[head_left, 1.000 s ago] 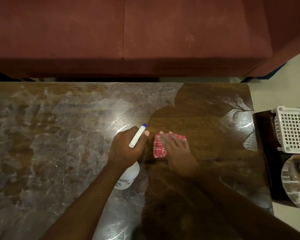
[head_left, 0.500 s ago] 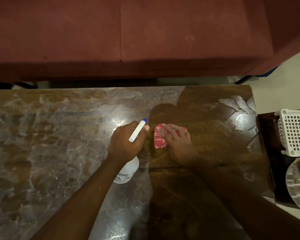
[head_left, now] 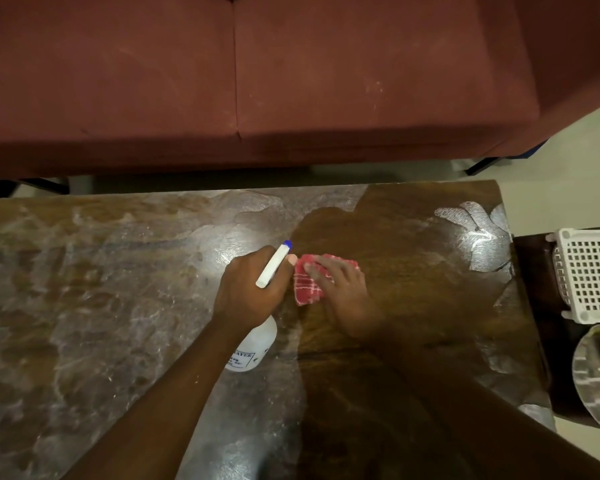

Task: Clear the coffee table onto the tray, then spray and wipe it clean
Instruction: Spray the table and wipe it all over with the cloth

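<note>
A person's left hand (head_left: 250,292) is clenched round the neck of a translucent white plastic spray bottle (head_left: 257,344) over a dark wooden coffee table (head_left: 118,306). The bottle's white nozzle with its blue tip (head_left: 274,265) points toward the table's far edge; from above it is unclear whether the bottle's base rests on the wood. Just beside the left thumb, the right hand (head_left: 340,292) lies with fingers stretched flat, pressing a folded red cloth with white check lines (head_left: 307,284) onto the tabletop near its middle. The cloth sits where a cloudy whitish film (head_left: 84,271) over the left and centre of the table meets a dark, bare patch (head_left: 413,271) on the right. White streaks (head_left: 471,230) lie near the far right corner. Beyond the table stands a maroon fabric sofa (head_left: 291,81). To the right, on a low dark stand (head_left: 534,271), sit a white perforated plastic basket (head_left: 589,275) and a round silvery dish (head_left: 596,379), possibly the tray, cut off by the frame's edge.
</note>
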